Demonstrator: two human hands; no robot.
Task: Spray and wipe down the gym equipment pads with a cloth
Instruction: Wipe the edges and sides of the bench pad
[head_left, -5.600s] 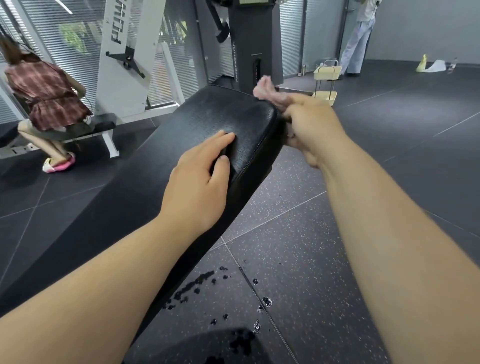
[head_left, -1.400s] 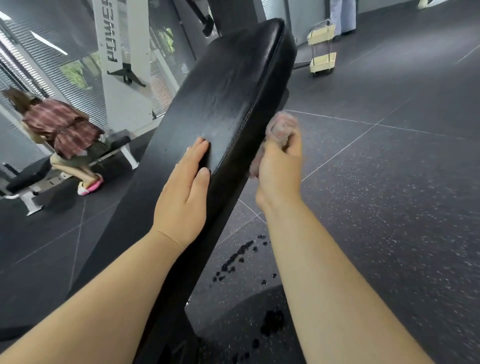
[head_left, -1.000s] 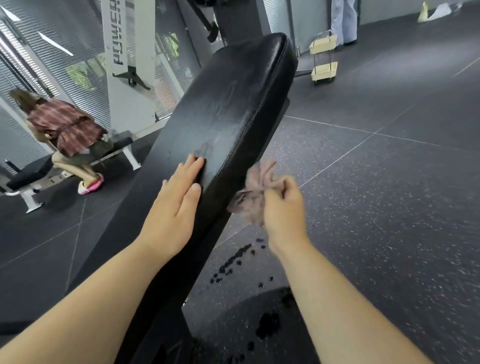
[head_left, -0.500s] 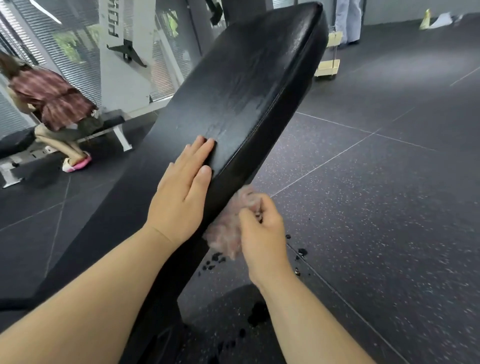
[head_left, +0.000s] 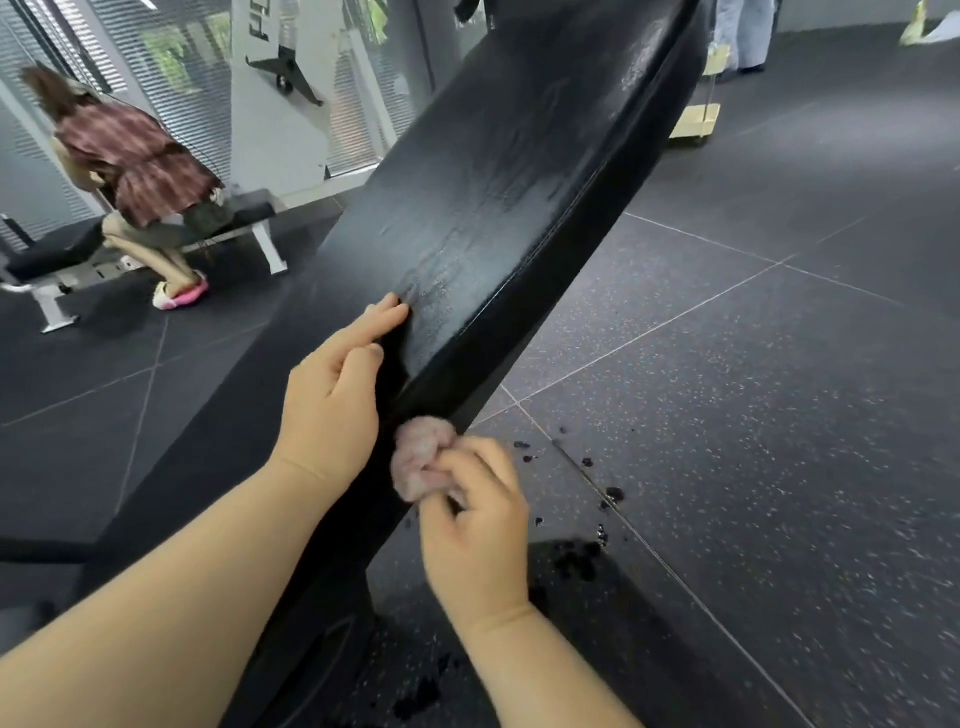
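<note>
Left hand (head_left: 332, 410) on the pad (head_left: 498, 208), right hand (head_left: 478, 525) with cloth (head_left: 418, 457) against the pad's right edge, wet spots (head_left: 576, 556) on floor (head_left: 753, 415) beneath.

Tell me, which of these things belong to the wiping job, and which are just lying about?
Belong to the job: the black pad; the pink cloth, bunched in the right hand at the pad's side edge; the left hand, resting flat on the pad.

Just about: the yellow cart; the other bench with a seated person; the white machine frame.

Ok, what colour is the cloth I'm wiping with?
Pale pink; the cloth is bunched in the right hand, seen in the head view.
</note>
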